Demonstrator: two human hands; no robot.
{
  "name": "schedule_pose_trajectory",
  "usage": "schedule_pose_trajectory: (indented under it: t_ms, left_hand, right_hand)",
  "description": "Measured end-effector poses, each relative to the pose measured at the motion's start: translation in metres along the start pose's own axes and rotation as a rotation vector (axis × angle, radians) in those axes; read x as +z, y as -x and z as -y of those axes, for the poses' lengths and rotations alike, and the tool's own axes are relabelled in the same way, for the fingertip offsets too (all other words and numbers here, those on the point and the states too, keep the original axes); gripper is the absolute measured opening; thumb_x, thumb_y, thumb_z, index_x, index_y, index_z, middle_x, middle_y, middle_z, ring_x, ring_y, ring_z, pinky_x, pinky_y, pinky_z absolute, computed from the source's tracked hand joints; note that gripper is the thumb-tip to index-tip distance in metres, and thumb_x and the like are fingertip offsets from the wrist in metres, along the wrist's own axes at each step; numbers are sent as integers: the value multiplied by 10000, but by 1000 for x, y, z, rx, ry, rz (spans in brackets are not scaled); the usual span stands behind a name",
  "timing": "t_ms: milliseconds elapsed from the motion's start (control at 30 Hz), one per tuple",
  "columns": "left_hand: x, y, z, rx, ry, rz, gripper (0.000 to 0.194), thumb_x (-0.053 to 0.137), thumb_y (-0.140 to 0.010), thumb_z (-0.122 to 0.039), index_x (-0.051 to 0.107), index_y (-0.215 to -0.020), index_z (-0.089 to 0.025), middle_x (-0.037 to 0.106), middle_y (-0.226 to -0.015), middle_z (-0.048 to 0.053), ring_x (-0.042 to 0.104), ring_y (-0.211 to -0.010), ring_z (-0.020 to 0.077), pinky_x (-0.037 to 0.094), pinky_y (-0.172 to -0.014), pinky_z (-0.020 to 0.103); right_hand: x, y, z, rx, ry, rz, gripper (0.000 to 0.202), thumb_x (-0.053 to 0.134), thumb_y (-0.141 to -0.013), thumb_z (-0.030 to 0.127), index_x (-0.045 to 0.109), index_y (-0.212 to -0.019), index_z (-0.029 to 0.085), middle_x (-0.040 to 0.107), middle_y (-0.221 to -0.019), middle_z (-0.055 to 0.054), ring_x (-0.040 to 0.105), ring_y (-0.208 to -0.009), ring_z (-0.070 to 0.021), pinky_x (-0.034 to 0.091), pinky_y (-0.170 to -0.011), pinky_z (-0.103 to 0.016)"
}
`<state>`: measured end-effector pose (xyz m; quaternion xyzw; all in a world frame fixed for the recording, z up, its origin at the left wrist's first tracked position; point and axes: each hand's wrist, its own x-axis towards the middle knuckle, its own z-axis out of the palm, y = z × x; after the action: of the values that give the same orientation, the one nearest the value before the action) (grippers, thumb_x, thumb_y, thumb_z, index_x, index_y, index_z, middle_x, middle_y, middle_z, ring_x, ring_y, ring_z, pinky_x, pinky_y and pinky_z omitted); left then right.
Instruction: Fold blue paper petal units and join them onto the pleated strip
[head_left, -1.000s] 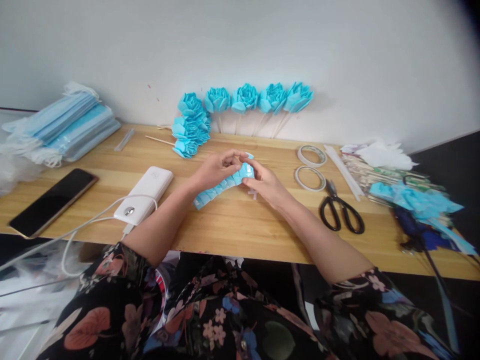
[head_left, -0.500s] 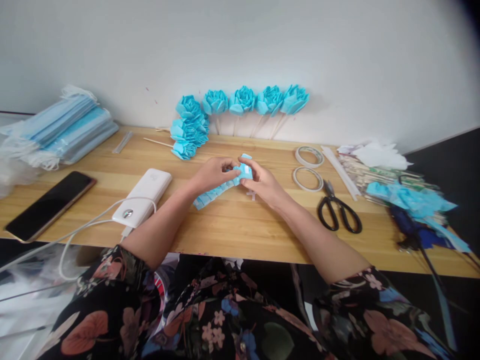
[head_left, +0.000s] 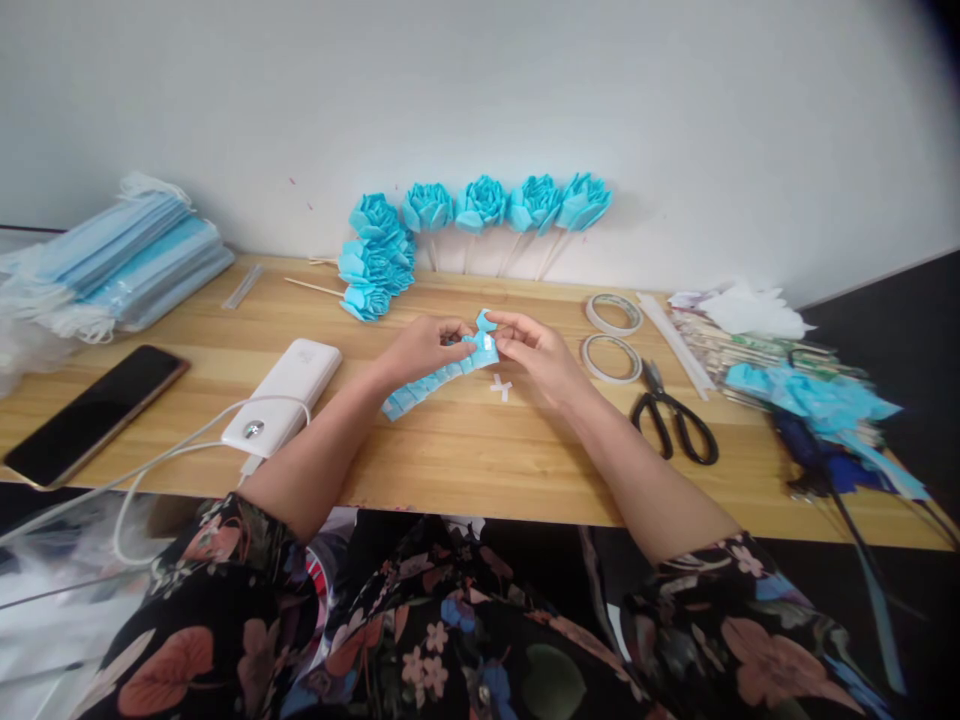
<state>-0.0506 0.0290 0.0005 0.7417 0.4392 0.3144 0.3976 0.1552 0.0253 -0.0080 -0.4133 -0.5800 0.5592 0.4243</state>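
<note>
A blue strip of overlapping petal-like pieces (head_left: 431, 383) slants across the middle of the table, its upper right end lifted between my hands. My left hand (head_left: 431, 347) pinches the strip near that end with thumb and fingers. At the end itself, my right hand (head_left: 532, 350) is closed, its fingertips on a curled blue piece at the top. A whitish patch, perhaps tape, shows on the strip between the hands. Small crossed bits of pale tape (head_left: 501, 388) lie just below my right fingertips.
Blue flowers on sticks (head_left: 481, 205) line the wall. To the right are tape rolls (head_left: 611, 359), black-handled scissors (head_left: 675, 420) and a pile of sticks and blue scraps (head_left: 814, 390). Leftward lie a power bank (head_left: 285, 395), a phone (head_left: 94, 415) and stacked face masks (head_left: 142, 260).
My right hand has shifted slightly right, and the blue piece at the strip's end is now curled at the top. The crossed tape bits are more exposed. The view has moved a little.
</note>
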Motion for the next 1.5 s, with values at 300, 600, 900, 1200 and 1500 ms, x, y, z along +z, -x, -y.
schedule_pose_trajectory:
  t_ms: [300,600,900,1200,1500]
  left_hand:
    - [0,1,-4,13,39,-40,368,552,-873,-486,687,-810,-149,658,-760,22,565,-698,141,407,-617,251]
    - [8,-2,-1,-51,90,-175,231,614,-832,-356,675,-759,-145,688,-758,21,587,-696,134,445,-628,247]
    - [8,-4,0,-59,154,-158,220,661,-788,-365,659,-750,-148,678,-754,23,592,-697,138,450,-646,252]
    - [8,-2,0,-125,250,-118,289,689,-739,-422,709,-740,-134,679,-714,16,579,-678,127,433,-639,242]
    - [7,-1,-2,-16,222,-92,188,684,-749,-327,717,-705,-148,695,-705,10,595,-672,121,452,-652,238]
  right_hand:
    - [4,1,-4,-15,45,36,433,702,-734,352,655,-1147,229,665,-842,5,616,-773,-157,494,-733,-303]
    - [5,6,7,-194,324,-139,156,608,-838,352,663,-870,209,632,-780,7,555,-723,-138,433,-713,-280]
    - [12,11,6,-172,567,-36,193,563,-859,327,634,-723,208,523,-596,30,466,-576,-120,338,-591,-261]
    - [9,8,1,-165,596,-21,280,528,-875,392,660,-743,183,551,-611,18,461,-572,-110,333,-564,-242]
    - [10,9,1,-141,563,-9,232,544,-854,360,597,-704,192,577,-637,8,528,-601,-124,401,-581,-245]
